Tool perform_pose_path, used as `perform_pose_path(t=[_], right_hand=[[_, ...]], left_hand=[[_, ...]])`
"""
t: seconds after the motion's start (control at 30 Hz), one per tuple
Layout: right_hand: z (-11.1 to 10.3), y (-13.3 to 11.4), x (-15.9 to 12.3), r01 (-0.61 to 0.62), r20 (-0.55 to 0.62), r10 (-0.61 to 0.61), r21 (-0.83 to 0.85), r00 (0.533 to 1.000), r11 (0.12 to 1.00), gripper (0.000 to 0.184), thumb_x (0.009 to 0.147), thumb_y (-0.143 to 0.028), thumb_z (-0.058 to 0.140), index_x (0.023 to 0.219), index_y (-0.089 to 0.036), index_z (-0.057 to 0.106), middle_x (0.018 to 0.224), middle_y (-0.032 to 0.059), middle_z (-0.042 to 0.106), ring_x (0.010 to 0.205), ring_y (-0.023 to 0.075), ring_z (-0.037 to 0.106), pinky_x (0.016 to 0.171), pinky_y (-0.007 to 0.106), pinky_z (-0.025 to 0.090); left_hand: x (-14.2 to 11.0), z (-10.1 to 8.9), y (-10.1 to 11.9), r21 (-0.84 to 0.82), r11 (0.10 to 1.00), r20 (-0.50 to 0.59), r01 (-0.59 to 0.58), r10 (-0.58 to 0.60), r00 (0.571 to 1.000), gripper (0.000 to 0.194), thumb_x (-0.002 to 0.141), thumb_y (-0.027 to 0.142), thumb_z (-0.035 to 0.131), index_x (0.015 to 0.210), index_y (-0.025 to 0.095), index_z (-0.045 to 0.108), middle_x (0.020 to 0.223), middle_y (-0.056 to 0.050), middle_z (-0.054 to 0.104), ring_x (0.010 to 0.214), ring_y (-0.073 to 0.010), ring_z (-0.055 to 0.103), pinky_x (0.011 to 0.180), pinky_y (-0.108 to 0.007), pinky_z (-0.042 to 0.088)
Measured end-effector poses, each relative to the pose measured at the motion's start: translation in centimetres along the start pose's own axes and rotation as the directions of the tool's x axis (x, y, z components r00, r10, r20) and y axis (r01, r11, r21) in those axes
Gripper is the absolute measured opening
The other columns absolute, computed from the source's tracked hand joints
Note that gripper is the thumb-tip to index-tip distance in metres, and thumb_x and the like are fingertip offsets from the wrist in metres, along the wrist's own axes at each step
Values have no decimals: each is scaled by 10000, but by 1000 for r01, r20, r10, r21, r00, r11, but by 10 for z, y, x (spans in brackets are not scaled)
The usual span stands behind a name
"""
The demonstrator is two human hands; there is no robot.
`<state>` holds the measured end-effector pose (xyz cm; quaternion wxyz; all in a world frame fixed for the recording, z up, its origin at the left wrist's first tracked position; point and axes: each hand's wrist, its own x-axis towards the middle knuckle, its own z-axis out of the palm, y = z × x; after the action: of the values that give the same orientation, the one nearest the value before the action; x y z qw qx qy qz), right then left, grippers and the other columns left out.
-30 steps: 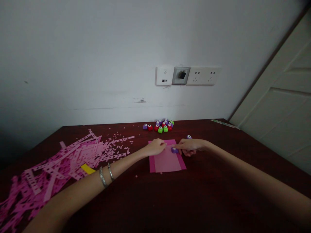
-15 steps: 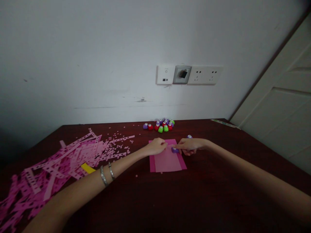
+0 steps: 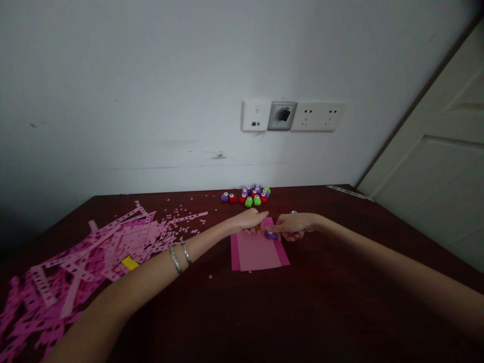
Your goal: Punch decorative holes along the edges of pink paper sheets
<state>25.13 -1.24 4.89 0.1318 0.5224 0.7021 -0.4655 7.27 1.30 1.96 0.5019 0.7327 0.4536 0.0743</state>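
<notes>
A light pink sheet [image 3: 259, 256] lies over a darker magenta sheet [image 3: 235, 257] on the dark table. My right hand [image 3: 295, 227] is closed around a small purple paper punch [image 3: 270, 235] at the sheets' right part, its index finger over the punch. Above the upper left part of the sheets is my left hand [image 3: 246, 220]. One of its digits points right, apart from the others, which bend down near the paper. I see nothing held in it. Another punch [image 3: 294, 212] shows just behind my right hand, mostly hidden.
Several red, green and purple punches [image 3: 254, 195] cluster near the wall. At left lies a heap of punched pink paper strips [image 3: 94, 257] with a yellow piece [image 3: 130, 263] and scattered cut-outs [image 3: 181, 222]. A printed strip [image 3: 350, 192] rests at the back right. Sockets [image 3: 317, 117] are on the wall.
My left hand has come off its pinch at the sheet's top edge and shifted slightly up and right, one digit now stretched out. My right hand stays on the purple punch.
</notes>
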Motion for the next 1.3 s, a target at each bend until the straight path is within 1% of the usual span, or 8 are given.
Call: perform_pose_path(t=[0.2,0.4,0.6,0.73,0.83,0.9,1.17,1.3], right_hand=[[2,2,2,20,-7,-20,-8,1000,1000,649,732,-757,340,578,-147,497,477,-28,456,342,32,317,314,180,228],[5,2,3,44,-22,-44,-14,999,999,643,761,-735,320,568,-150,504,462,-24,463,336,35,326,314,178,236],[8,3,5,52,-57,-52,1,997,999,637,769,-726,319,565,-152,504,431,-30,449,322,38,322,313,183,241],[9,2,5,25,-82,-27,-20,996,999,616,782,-700,341,554,-151,501,432,-28,457,311,32,324,303,177,244],[11,2,6,25,-96,-24,8,995,1000,586,779,-684,372,562,-154,492,435,-37,455,307,29,321,292,171,238],[12,3,6,25,-95,-21,39,995,999,561,774,-669,402,564,-156,484,434,-44,449,305,29,313,284,169,231],[14,6,11,14,-73,-6,108,997,994,529,784,-625,429,542,-157,476,405,-60,421,294,22,279,275,166,213],[16,2,10,15,-105,-5,102,994,995,524,804,-596,421,513,-161,458,387,-60,407,287,21,279,280,169,209]], left_hand=[[-3,9,-3,-132,984,39,120,-116,992,499,903,435,254,652,110,538,492,-29,545,411,-91,495,534,-276,453],[3,13,-14,-288,952,41,100,-92,995,421,903,395,266,659,133,488,468,-39,557,446,-139,556,550,-332,486],[5,16,-18,-328,940,-5,93,-100,995,404,891,374,288,618,141,474,456,-27,551,406,-121,529,520,-312,481],[-2,15,-12,-298,952,14,68,-67,998,464,870,462,364,585,126,508,474,-26,553,399,-106,513,512,-295,462],[-6,13,-11,-208,978,41,-14,23,999,518,791,580,466,578,115,546,488,-26,555,408,-101,511,485,-268,428],[-7,11,-11,-157,986,66,-60,71,995,515,738,604,532,583,114,564,489,-22,555,420,-98,514,483,-257,416],[-3,4,-4,-74,997,171,-32,44,984,438,776,496,558,564,113,573,480,-27,560,478,-134,563,562,-318,458],[0,4,-5,-70,997,190,-27,40,981,415,770,464,577,540,119,567,479,-24,556,499,-136,567,573,-326,469]])
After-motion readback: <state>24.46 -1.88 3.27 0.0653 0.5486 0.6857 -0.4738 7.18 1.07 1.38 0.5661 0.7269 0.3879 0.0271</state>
